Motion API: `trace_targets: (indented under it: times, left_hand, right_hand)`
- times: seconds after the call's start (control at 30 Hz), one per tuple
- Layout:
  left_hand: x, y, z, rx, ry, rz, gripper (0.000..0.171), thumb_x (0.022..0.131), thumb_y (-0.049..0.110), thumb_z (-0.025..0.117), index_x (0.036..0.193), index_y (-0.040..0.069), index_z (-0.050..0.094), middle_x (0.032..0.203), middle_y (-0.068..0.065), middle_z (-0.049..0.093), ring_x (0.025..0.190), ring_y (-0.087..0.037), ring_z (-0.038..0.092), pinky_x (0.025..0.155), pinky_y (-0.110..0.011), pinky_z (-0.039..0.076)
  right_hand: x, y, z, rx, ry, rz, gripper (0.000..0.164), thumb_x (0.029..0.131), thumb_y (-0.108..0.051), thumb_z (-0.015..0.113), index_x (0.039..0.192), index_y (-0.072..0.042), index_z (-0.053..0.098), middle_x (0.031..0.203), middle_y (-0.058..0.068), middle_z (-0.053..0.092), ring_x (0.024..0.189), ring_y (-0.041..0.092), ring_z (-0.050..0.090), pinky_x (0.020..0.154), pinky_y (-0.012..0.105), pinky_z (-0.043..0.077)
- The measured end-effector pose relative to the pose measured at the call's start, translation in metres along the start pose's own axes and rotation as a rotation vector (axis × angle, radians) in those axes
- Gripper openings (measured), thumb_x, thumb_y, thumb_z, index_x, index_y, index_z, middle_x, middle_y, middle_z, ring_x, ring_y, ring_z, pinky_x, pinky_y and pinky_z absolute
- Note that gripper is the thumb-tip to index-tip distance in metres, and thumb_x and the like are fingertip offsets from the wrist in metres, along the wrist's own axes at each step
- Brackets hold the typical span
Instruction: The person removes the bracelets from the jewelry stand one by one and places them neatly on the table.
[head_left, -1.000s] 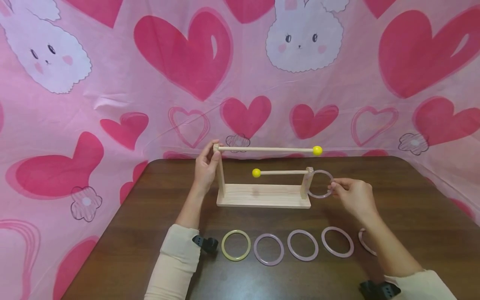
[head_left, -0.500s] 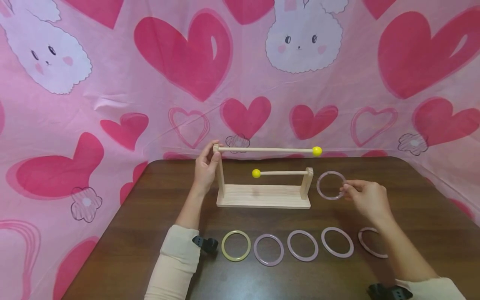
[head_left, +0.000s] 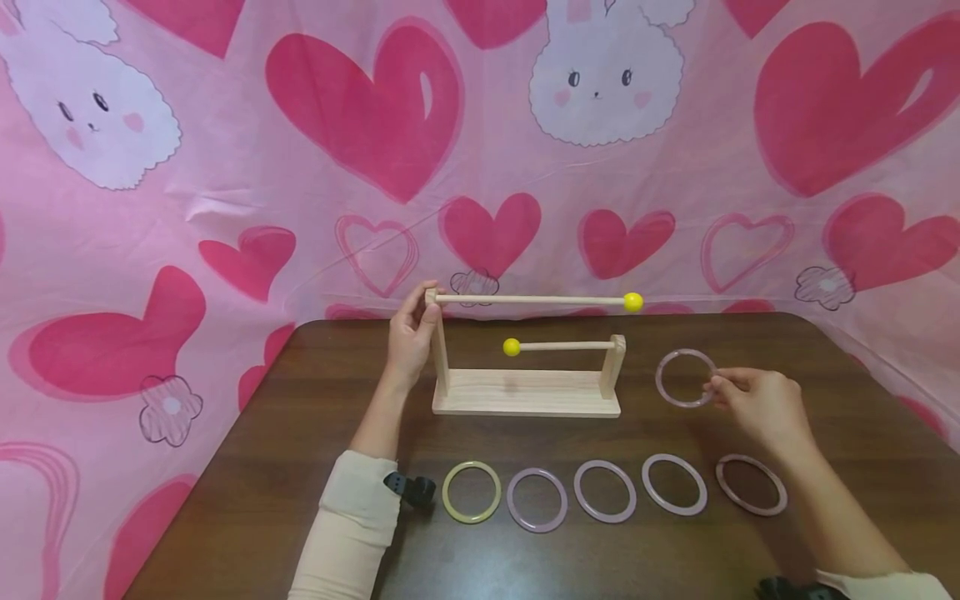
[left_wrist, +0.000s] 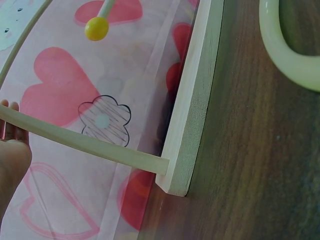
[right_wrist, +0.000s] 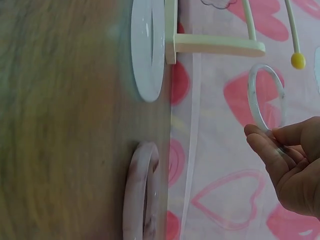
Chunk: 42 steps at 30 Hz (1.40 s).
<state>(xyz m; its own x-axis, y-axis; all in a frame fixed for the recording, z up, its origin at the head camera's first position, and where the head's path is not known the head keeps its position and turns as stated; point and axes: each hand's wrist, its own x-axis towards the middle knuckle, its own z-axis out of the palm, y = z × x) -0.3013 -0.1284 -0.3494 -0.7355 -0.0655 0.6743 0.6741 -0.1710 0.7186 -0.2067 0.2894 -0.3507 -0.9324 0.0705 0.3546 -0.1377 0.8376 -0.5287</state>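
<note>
A pale wooden stand has two posts, each with a horizontal rod ending in a yellow ball. My left hand grips the top of its taller left post, fingers behind and thumb in front. My right hand pinches a translucent pale purple bangle by its right edge, held upright to the right of the shorter post. In the right wrist view, thumb and fingertips meet on the lower end of that bangle. Neither rod carries a bangle.
A row of bangles lies in front of the stand: a yellow-green bangle at left, several purple ones, and a brownish-mauve marbled bangle at right beside my forearm. Behind the brown table hangs a pink heart-patterned cloth.
My right hand has moved right with the bangle, from beside the shorter post to well clear of it. The marbled bangle at right is now fully uncovered. My left hand stays put.
</note>
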Motion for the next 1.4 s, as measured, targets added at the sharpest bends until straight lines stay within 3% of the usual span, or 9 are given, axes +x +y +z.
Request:
trace_targets:
  times: [0.17, 0.4, 0.47, 0.6, 0.7, 0.8, 0.9, 1.2, 1.4]
  left_hand:
    - [0.000, -0.001, -0.001, -0.014, -0.004, 0.008, 0.053, 0.088, 0.023, 0.061, 0.120, -0.015, 0.043, 0.105, -0.008, 0.062, 0.093, -0.014, 0.057, 0.083, -0.022, 0.044]
    - [-0.001, -0.001, -0.001, -0.020, -0.001, 0.010, 0.059, 0.085, 0.029, 0.062, 0.121, -0.015, 0.043, 0.107, -0.023, 0.059, 0.093, -0.013, 0.057, 0.084, -0.023, 0.044]
    - [-0.002, 0.000, -0.001, -0.023, -0.001, 0.009, 0.056, 0.086, 0.026, 0.061, 0.121, -0.015, 0.043, 0.107, -0.019, 0.060, 0.093, -0.014, 0.057, 0.084, -0.023, 0.044]
    - [-0.002, 0.001, 0.000, -0.027, -0.001, 0.011, 0.052, 0.088, 0.021, 0.060, 0.120, -0.015, 0.043, 0.105, -0.006, 0.062, 0.094, -0.013, 0.057, 0.085, -0.022, 0.044]
    - [-0.002, 0.002, 0.000, -0.021, 0.000, 0.019, 0.050, 0.088, 0.020, 0.059, 0.120, -0.015, 0.043, 0.105, -0.006, 0.062, 0.093, -0.012, 0.057, 0.084, -0.022, 0.044]
    - [-0.002, 0.003, -0.001, -0.016, -0.001, 0.023, 0.049, 0.089, 0.019, 0.059, 0.120, -0.015, 0.043, 0.104, -0.004, 0.063, 0.092, -0.013, 0.057, 0.082, -0.022, 0.045]
    - [-0.002, 0.003, -0.001, -0.015, -0.004, 0.020, 0.049, 0.089, 0.019, 0.058, 0.120, -0.015, 0.042, 0.103, 0.003, 0.063, 0.092, -0.012, 0.057, 0.083, -0.022, 0.045]
    - [-0.001, 0.001, -0.003, -0.016, -0.007, 0.023, 0.062, 0.085, 0.031, 0.061, 0.121, -0.015, 0.041, 0.102, 0.009, 0.063, 0.092, -0.015, 0.057, 0.083, -0.023, 0.045]
    - [-0.001, 0.001, -0.003, -0.009, -0.001, 0.018, 0.055, 0.087, 0.025, 0.060, 0.121, -0.015, 0.042, 0.102, 0.009, 0.063, 0.093, -0.015, 0.057, 0.086, -0.027, 0.045]
  right_hand:
    - [-0.003, 0.006, -0.004, -0.008, -0.018, 0.015, 0.029, 0.092, -0.014, 0.055, 0.102, 0.011, 0.064, 0.076, 0.015, 0.069, 0.057, 0.003, 0.063, 0.070, 0.039, 0.047]
    - [-0.006, 0.015, -0.013, -0.019, -0.049, 0.057, 0.031, 0.093, -0.016, 0.054, 0.103, 0.011, 0.064, 0.078, 0.015, 0.069, 0.060, 0.007, 0.064, 0.070, 0.044, 0.045]
    - [-0.007, 0.018, -0.015, -0.023, -0.055, 0.061, 0.031, 0.093, -0.016, 0.054, 0.103, 0.011, 0.065, 0.078, 0.015, 0.069, 0.059, 0.004, 0.063, 0.070, 0.046, 0.044]
    - [-0.010, 0.024, -0.020, -0.008, -0.082, 0.083, 0.033, 0.093, -0.017, 0.054, 0.102, 0.013, 0.063, 0.077, 0.016, 0.069, 0.057, -0.001, 0.061, 0.065, 0.037, 0.049]
    - [-0.012, 0.030, -0.025, -0.011, -0.106, 0.096, 0.035, 0.094, -0.019, 0.053, 0.103, 0.014, 0.062, 0.077, 0.015, 0.069, 0.057, 0.002, 0.062, 0.064, 0.036, 0.051]
    - [-0.013, 0.036, -0.030, -0.056, -0.125, 0.091, 0.036, 0.095, -0.021, 0.052, 0.102, 0.012, 0.063, 0.075, 0.013, 0.069, 0.059, 0.006, 0.063, 0.070, 0.049, 0.044]
    - [-0.015, 0.043, -0.035, -0.074, -0.147, 0.092, 0.037, 0.095, -0.022, 0.050, 0.103, 0.011, 0.063, 0.072, 0.011, 0.069, 0.060, 0.011, 0.065, 0.071, 0.054, 0.040]
    - [-0.019, 0.058, -0.045, -0.110, -0.195, 0.122, 0.040, 0.096, -0.025, 0.049, 0.104, 0.013, 0.061, 0.072, 0.011, 0.069, 0.063, 0.021, 0.066, 0.073, 0.058, 0.037]
    - [-0.018, 0.069, -0.053, -0.159, -0.229, 0.109, 0.035, 0.095, -0.021, 0.050, 0.100, 0.011, 0.064, 0.068, 0.007, 0.068, 0.062, 0.019, 0.065, 0.068, 0.054, 0.041]
